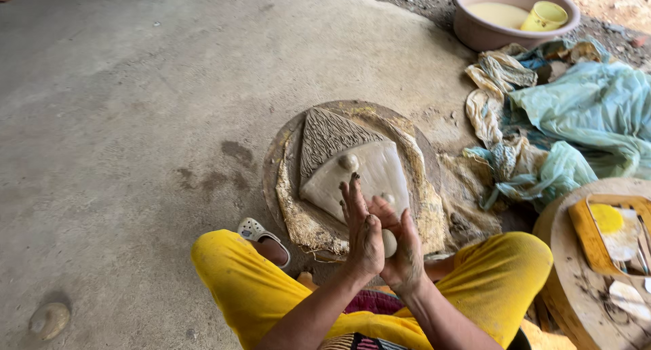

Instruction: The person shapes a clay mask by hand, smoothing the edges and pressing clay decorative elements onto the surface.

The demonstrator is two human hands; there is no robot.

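Note:
My left hand (361,229) and my right hand (405,249) press together, palms facing, with a small pale ball of clay (389,243) rolled between them. Just beyond the hands lies a flat clay house shape (369,170) with a ribbed triangular roof (327,136) and a small clay knob (348,162) on its smooth lower part. It rests on a round board (285,146) covered with a stained cloth. My legs in yellow trousers frame the board.
A pink basin (475,31) holding pale liquid and a yellow cup (544,15) stands far right. Crumpled green plastic and cloth (576,112) lie right. A round wooden stand (576,282) with a tray and tools sits near right. A stone (49,319) lies on the concrete floor.

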